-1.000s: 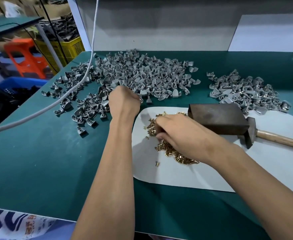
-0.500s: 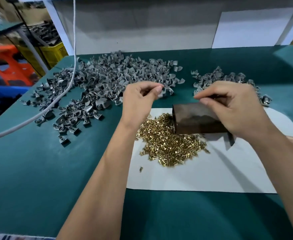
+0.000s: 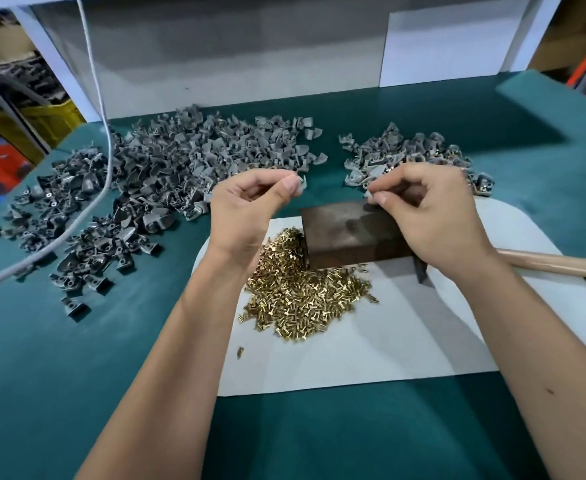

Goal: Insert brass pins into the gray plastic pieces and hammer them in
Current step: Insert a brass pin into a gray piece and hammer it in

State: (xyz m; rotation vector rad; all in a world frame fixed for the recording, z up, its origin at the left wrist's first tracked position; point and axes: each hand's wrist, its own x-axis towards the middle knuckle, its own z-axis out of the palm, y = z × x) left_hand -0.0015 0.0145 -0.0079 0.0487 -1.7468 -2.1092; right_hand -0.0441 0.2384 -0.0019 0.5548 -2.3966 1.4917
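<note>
Head view: we see left hand (image 3: 250, 206) pinching gray piece (image 3: 302, 185), right hand (image 3: 430, 216) pinching another gray piece (image 3: 367, 194) over metal block (image 3: 350, 233); brass pins (image 3: 302, 292) near.

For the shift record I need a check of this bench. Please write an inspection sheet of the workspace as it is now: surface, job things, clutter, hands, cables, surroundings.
Surface: green table with a white sheet laid on it.
Job's things: brass pins heaped on the sheet; metal block behind them; hammer handle lying to the right; large gray pile at left rear, smaller gray pile at right rear.
Clutter: one stray pin apart from the heap.
Hands: left hand pinches a gray piece; right hand pinches another over the block.
Cables: white cable hangs down across the large pile.
Surroundings: yellow crate beyond the table's left edge.
</note>
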